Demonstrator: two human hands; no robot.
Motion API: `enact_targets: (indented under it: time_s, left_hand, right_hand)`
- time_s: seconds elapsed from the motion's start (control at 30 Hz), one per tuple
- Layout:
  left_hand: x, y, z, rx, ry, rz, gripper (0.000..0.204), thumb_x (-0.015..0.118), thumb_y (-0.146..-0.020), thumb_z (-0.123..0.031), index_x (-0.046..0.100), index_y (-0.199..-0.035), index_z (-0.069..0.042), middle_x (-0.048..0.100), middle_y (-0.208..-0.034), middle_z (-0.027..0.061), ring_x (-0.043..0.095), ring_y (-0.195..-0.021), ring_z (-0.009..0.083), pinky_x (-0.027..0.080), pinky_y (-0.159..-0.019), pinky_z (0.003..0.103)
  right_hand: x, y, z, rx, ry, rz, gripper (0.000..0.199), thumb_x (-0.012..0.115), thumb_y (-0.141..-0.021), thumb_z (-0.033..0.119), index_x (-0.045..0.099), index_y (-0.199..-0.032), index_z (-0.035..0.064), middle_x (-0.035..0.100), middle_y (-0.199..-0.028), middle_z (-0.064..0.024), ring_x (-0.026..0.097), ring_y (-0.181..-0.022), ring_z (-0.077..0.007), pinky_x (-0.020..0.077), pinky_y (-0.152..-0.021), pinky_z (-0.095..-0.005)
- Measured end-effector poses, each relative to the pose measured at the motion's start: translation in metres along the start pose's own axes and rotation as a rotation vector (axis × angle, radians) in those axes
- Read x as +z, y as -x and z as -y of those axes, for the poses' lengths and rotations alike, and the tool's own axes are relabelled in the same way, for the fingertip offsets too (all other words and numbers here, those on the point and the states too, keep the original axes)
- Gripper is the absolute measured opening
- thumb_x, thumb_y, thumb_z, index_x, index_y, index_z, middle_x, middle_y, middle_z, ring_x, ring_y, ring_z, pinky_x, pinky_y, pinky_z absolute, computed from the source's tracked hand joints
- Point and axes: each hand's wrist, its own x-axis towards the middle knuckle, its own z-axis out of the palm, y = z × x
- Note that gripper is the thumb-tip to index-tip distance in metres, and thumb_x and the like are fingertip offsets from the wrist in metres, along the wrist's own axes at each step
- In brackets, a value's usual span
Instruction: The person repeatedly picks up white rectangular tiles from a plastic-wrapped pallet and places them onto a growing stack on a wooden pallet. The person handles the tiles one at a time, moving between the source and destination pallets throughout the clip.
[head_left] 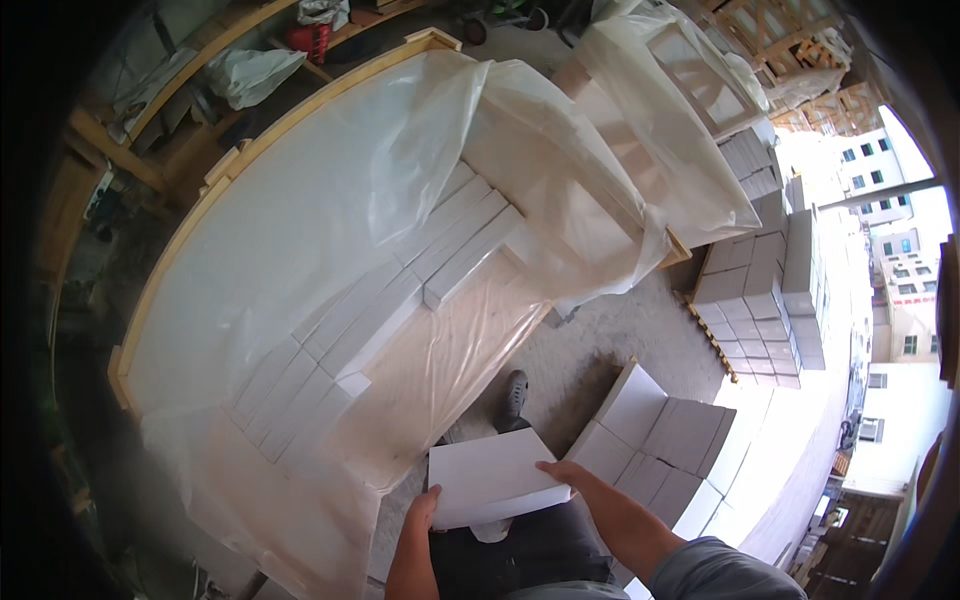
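Note:
In front of my body I hold a flat white box (495,472), its broad face up and its near side showing. My left hand (424,508) grips its left edge, and my right hand (561,472) grips the right edge with the thumb on top. The fingers underneath are hidden. Ahead and to the left stands a large load under clear plastic sheeting (350,160). Rows of similar white boxes (375,310) lie beneath the sheeting or at its edge.
Low stacks of white boxes (655,435) stand close on my right. Taller stacks (750,290) rise farther right on a pallet. A wooden rail (210,200) edges the covered load. My shoe (515,393) rests on the concrete floor (600,330). Bright daylight and buildings (895,250) show at right.

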Motion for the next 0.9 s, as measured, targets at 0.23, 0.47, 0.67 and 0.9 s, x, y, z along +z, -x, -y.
enact_targets:
  time_s: [0.23, 0.47, 0.67, 0.9]
  left_hand:
    - [0.009, -0.027, 0.029, 0.153, -0.214, 0.025, 0.063, 0.051, -0.080, -0.053, 0.043, -0.121, -0.006, 0.053, -0.108, 0.0184, 0.054, -0.088, 0.0404, 0.044, -0.058, 0.061]
    - [0.090, 0.027, -0.006, -0.024, -0.553, -0.125, 0.060, 0.052, -0.079, -0.053, 0.044, -0.122, -0.012, 0.049, -0.117, 0.0131, 0.048, -0.099, 0.0412, 0.038, -0.070, 0.066]
    - [0.199, 0.062, 0.003, -0.053, -0.768, -0.250, 0.057, 0.049, -0.081, -0.053, 0.039, -0.125, -0.018, 0.047, -0.120, 0.0118, 0.047, -0.100, 0.0410, 0.039, -0.069, 0.064]
    - [0.353, 0.070, -0.028, 0.000, -1.127, -0.220, 0.055, 0.040, -0.084, -0.056, 0.040, -0.125, -0.020, 0.051, -0.116, 0.0098, 0.051, -0.096, 0.0388, 0.041, -0.062, 0.061]
  right_hand:
    - [0.010, 0.013, -0.116, -0.013, -0.338, 0.006, 0.064, 0.053, -0.074, 0.061, 0.059, -0.112, 0.0095, 0.056, -0.112, -0.0120, 0.056, -0.098, -0.0298, 0.0444, -0.074, -0.0535]
    - [0.026, -0.006, -0.220, -0.059, -0.564, 0.107, 0.069, 0.049, -0.076, 0.062, 0.051, -0.120, 0.0092, 0.048, -0.124, -0.0136, 0.047, -0.111, -0.0348, 0.0410, -0.083, -0.0541]
    - [-0.029, -0.002, -0.293, -0.249, -0.584, 0.054, 0.063, 0.047, -0.079, 0.058, 0.056, -0.114, 0.0059, 0.053, -0.117, -0.0150, 0.049, -0.110, -0.0308, 0.0391, -0.089, -0.0440]
    - [-0.064, -0.043, -0.364, -0.105, -0.987, 0.185, 0.069, 0.051, -0.074, 0.062, 0.055, -0.116, 0.0079, 0.051, -0.118, -0.0151, 0.051, -0.104, -0.0364, 0.0447, -0.077, -0.0519]
